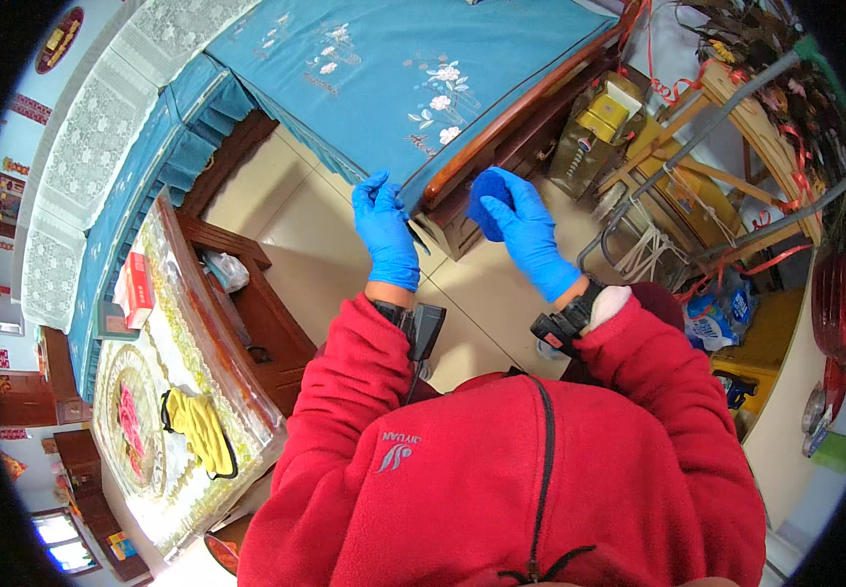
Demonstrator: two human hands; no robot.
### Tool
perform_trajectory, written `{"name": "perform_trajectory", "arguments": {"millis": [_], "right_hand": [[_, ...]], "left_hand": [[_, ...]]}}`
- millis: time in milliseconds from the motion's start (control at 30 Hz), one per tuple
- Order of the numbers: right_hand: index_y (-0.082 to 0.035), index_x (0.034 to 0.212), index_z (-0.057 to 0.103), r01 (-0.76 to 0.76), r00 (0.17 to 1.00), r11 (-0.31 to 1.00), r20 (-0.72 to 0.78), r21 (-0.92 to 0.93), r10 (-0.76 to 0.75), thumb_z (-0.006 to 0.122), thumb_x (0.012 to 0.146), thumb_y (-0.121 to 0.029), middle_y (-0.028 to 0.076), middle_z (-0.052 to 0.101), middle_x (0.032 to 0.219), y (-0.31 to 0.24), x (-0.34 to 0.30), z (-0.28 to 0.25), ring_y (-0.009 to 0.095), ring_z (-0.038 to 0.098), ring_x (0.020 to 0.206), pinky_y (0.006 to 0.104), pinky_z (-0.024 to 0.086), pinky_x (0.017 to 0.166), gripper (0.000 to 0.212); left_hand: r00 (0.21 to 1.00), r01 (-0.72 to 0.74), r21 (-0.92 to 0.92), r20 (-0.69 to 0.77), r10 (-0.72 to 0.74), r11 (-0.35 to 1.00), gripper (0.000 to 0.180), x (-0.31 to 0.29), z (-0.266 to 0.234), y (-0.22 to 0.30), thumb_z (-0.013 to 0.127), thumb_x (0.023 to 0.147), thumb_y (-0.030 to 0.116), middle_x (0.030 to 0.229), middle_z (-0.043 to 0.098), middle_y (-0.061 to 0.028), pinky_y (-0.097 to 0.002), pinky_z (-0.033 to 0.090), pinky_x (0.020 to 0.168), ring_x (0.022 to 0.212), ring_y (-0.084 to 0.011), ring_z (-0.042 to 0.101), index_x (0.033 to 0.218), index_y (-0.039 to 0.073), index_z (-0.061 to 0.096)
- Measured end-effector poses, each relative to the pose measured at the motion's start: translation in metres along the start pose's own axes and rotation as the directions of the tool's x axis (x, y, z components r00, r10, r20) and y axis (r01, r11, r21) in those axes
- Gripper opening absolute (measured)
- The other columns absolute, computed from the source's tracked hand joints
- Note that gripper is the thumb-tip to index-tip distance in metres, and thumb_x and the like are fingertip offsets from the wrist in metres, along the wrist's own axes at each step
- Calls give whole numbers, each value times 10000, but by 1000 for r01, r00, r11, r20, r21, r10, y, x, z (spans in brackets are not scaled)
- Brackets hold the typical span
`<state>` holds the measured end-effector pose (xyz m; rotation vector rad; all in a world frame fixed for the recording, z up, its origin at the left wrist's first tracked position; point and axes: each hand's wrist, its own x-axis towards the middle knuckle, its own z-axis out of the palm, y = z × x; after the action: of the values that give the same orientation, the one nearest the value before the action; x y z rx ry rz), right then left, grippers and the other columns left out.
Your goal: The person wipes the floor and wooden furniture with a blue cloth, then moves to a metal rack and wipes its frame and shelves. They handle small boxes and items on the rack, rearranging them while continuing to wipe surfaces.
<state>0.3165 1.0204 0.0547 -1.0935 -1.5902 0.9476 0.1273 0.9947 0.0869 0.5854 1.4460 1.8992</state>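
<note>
Both of my hands wear blue gloves and are raised in front of me, apart from each other. In my right hand (532, 233) is a dark blue, rounded, soft-looking pad or folded cloth (485, 203), pinched between thumb and fingers. My left hand (386, 235) has its fingers curled together. A thin black stick-like thing (417, 238) slants out beside its palm; its kind and its other end are hidden by the glove. Beyond my hands lies the corner of the bed, with a blue embroidered cover (384, 88) and a wooden edge rail (511, 117).
At left stands a table (266, 435) with a patterned cover, a yellow-and-black glove (202, 430) and a red box (136, 291). On the right are a wooden-and-metal frame (726, 108), a yellow carton (611, 110) and wrapped bottles (721, 313). Tiled floor (320, 230) shows between.
</note>
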Motion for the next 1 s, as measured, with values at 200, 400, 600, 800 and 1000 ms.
{"name": "perform_trajectory", "arguments": {"millis": [200, 400, 600, 800, 1000], "right_hand": [[-91, 1291, 570, 226, 974, 952, 80, -207, -214, 686, 877, -190, 158, 598, 1062, -3, 25, 38, 330, 618, 979, 397, 510, 835, 442], [-122, 1168, 612, 325, 943, 776, 250, -541, -221, 635, 902, -271, 163, 621, 986, -4, 43, 43, 373, 628, 884, 440, 510, 721, 305], [-154, 1134, 617, 223, 973, 841, 165, -492, -161, 565, 928, -243, 175, 646, 942, -7, 89, 19, 383, 636, 870, 486, 505, 721, 231], [-159, 1092, 622, 450, 892, 577, 368, -682, -261, 556, 918, -228, 175, 617, 838, -13, 60, 38, 412, 627, 722, 518, 496, 592, 198], [-134, 1051, 629, 343, 938, 661, 201, -668, -283, 557, 920, -251, 162, 636, 885, 10, 77, 21, 407, 631, 765, 506, 504, 635, 190]], "left_hand": [[999, -2, -37, -47, 1, 999, 208, 22, -6, -2, 568, 894, 41, 829, 600, -44, -238, 456, 569, 651, -113, 534, 1097, 43, 613], [996, 85, -101, -20, -87, 991, 222, 26, -4, 6, 565, 891, 53, 848, 621, -56, -258, 481, 599, 669, -120, 554, 1103, 52, 633], [991, 124, -128, -30, -129, 984, 206, 24, -5, 4, 568, 884, 51, 839, 622, -53, -263, 479, 593, 676, -122, 555, 1078, 63, 639], [975, 223, 29, 16, -224, 974, 141, 32, -18, -9, 594, 856, 60, 805, 616, -55, -272, 480, 593, 654, -137, 556, 987, 61, 648], [947, -251, 761, 320, -10, 598, 150, 26, -15, -23, 634, 809, 89, 821, 657, -141, -367, 525, 691, 731, -258, 649, 945, 31, 657]]}}
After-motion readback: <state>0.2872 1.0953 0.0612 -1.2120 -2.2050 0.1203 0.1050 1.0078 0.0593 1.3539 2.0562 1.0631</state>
